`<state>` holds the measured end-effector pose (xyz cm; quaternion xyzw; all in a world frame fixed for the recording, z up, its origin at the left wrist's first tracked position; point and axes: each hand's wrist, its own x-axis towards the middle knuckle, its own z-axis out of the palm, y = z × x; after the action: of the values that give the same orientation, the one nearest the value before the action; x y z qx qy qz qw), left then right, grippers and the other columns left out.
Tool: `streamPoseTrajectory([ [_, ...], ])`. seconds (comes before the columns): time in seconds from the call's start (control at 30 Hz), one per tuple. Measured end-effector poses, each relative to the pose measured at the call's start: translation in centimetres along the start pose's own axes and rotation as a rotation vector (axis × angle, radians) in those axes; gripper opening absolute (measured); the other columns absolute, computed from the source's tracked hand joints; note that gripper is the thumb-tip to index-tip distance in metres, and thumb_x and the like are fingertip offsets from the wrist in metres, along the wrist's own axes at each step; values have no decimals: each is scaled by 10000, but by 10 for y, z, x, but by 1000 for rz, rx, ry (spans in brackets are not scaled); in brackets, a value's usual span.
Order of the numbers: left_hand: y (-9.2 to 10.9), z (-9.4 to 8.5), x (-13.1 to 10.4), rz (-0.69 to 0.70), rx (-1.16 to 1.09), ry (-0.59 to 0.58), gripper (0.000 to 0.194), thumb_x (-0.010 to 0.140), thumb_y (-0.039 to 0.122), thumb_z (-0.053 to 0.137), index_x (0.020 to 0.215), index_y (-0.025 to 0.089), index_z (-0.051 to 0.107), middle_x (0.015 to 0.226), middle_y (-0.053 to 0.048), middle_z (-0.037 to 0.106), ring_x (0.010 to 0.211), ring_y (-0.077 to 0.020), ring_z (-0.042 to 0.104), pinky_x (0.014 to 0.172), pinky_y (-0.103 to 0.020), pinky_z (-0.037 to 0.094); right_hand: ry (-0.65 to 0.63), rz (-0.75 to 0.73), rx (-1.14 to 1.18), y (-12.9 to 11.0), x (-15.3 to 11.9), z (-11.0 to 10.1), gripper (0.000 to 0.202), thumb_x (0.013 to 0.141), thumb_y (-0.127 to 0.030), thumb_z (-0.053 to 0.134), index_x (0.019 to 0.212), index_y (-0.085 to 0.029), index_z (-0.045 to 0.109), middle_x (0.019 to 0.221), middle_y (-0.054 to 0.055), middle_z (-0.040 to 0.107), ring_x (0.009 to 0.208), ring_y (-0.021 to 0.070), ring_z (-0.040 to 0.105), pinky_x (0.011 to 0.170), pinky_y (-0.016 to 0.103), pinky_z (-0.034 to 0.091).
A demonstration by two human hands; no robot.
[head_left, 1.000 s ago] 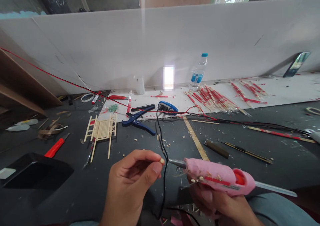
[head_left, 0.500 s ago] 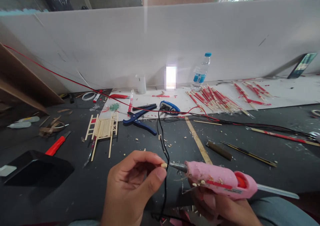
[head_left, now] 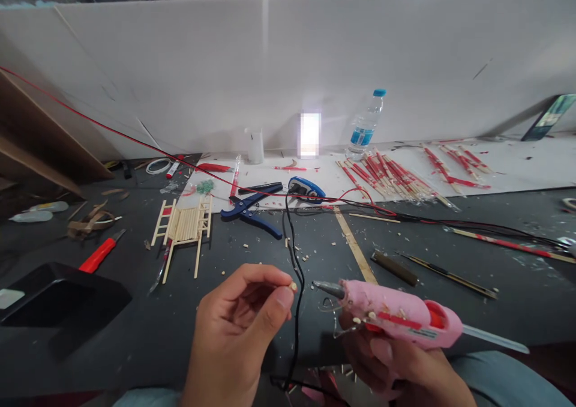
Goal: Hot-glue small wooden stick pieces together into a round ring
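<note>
Left hand (head_left: pixel 238 320): fingers (head_left: pixel 258 273) pinching a small wooden piece (head_left: pixel 294 287) between thumb and fingertips, above the surface (head_left: pixel 157 335).

Right hand (head_left: pixel 391 359): fingers wrapped round the handle of a pink glue gun (head_left: pixel 387 308); trigger hidden, pulled or not impossible to tell. Nozzle (head_left: pixel 328 289) aimed at the left fingertips, near the piece but apart from it. Fine glue threads hanging below the nozzle. Clear glue stick (head_left: pixel 495 338) projecting from the back of the gun.

Black cord (head_left: pixel 296 335): just right of the left fingertips, crossing the gap before the nozzle.

Stick frame (head_left: pixel 184 224), chair-like: ahead and to the left of the left fingers, resting on the surface, untouched. Apparently done: slatted middle, long legs, ladder-like sides. Apparently not done: joining of the pinched piece, well apart from the frame. Glue on the piece: too small to tell.

Blue cutter (head_left: pixel 252 215): straight ahead of the left fingers, lying flat. Wooden crumbs scattered near.

Red-wrapped sticks (head_left: pixel 391 173): beyond the right fingers, heaped, seemingly unused.
</note>
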<state>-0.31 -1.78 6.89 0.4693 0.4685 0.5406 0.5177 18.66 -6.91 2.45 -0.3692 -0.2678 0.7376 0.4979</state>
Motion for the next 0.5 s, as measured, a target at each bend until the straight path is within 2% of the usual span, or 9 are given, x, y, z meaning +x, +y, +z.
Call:
streamPoseTrajectory([
  [0.13,-1,-3,-1,-15,23,-10,100,827,355,887,816,264,845,738,-2,755,619,-92,648,590,-121,549,13,-36,-57,1,2,-3,517,736,-572,866,605,-192,542,519,-71,339,503,65,259,508,250,210],
  [0.23,-3,-5,1,-59,22,15,178,819,404,899,845,242,830,750,-2,745,628,-95,642,601,-133,542,90,-42,-65,4,5,-3,504,719,-583,889,635,-185,591,532,-57,400,506,73,291,492,242,217],
  [0.33,-10,0,3,-187,-58,89,332,753,498,935,871,213,814,784,-11,746,662,-109,646,630,-158,542,241,-124,-86,8,10,-7,428,696,-557,921,742,-183,717,627,8,591,584,138,486,536,267,390],
  [0.4,-19,7,0,-319,-138,135,432,705,564,945,884,197,803,853,-33,763,738,-142,677,683,-197,557,334,-195,-117,9,14,-10,417,705,-552,924,867,-192,790,814,69,735,768,220,634,650,315,506],
  [0.47,-31,16,-8,-428,-184,117,489,709,620,919,901,189,791,957,-72,780,865,-207,712,766,-267,575,359,-224,-136,8,19,-12,434,716,-555,926,953,-210,813,988,89,783,925,263,678,717,325,543],
  [0.5,-37,21,-13,-456,-185,61,494,750,645,881,911,189,783,1014,-94,779,943,-244,715,823,-311,577,344,-224,-135,7,22,-12,435,726,-563,922,968,-219,811,1026,84,784,941,259,680,709,312,543],
])
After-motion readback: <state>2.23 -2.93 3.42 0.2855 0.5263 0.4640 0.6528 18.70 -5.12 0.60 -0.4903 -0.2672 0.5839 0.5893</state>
